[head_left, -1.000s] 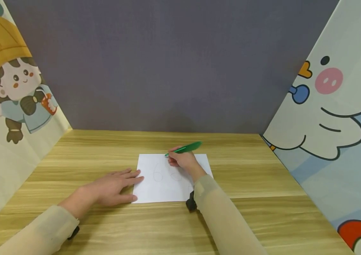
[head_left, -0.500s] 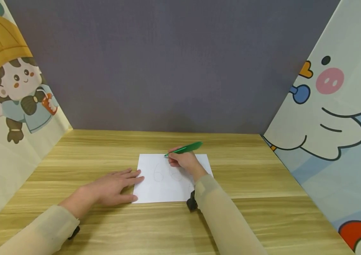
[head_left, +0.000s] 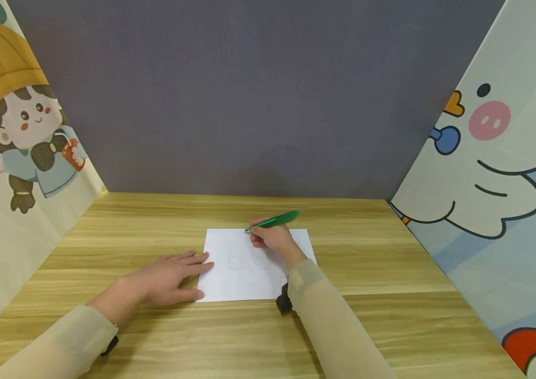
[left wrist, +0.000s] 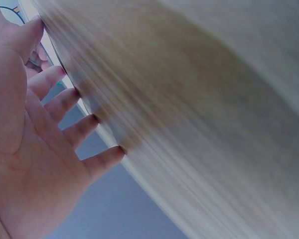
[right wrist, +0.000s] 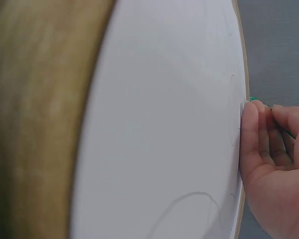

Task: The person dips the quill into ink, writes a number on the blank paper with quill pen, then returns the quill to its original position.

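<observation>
A white sheet of paper (head_left: 244, 287) lies on the wooden table, with faint thin strokes on it, two of them shaped like a 6. My right hand (head_left: 272, 239) pinches a green pen (head_left: 279, 219), its tip near the far edge of the sheet. In the right wrist view the curled fingers (right wrist: 251, 129) rest by the paper and mostly hide the pen; a curved line shows low on the sheet. My left hand (head_left: 168, 279) lies with fingers spread, fingertips on the paper's left edge. The left wrist view shows these straight fingertips (left wrist: 120, 152) against the surface.
The wood-grain table (head_left: 130, 226) extends on all sides of the sheet. A dark grey panel (head_left: 249, 105) stands behind it, with cartoon-printed walls at left and right. A small black device (head_left: 284, 300) sits at the right wrist, over the paper's near edge.
Almost nothing differs. The right hand and the pen shift very slightly at the far edge of the sheet; the left hand stays in place.
</observation>
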### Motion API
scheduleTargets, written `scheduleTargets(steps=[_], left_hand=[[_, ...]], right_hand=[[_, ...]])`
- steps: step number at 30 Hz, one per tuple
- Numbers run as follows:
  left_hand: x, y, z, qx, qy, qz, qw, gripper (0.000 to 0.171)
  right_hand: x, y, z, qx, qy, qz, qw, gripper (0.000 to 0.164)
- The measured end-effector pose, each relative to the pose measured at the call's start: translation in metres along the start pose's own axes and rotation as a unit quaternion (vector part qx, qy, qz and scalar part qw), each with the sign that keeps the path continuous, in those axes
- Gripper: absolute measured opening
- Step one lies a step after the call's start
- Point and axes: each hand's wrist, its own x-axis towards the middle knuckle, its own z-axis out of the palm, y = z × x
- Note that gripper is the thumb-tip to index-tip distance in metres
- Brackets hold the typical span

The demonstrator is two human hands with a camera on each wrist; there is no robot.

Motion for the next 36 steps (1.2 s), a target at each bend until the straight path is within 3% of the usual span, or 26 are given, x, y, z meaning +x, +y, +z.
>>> scheduleTargets(steps=[19,36], left_hand=[[0.0025,-0.0019,0.0007,0.000,-0.010,-0.007,0.9999,0.076],[0.0017,-0.0012,0.0007,-0.003,-0.007,-0.005,1.0000,0.077]], right_hand=[[-0.0022,-0.0044,0.0003,-0.015,0.022,0.019,0.999,0.021],[-0.0021,-0.0065,0.0025,-0.035,0.014,0.020,0.999,0.019]])
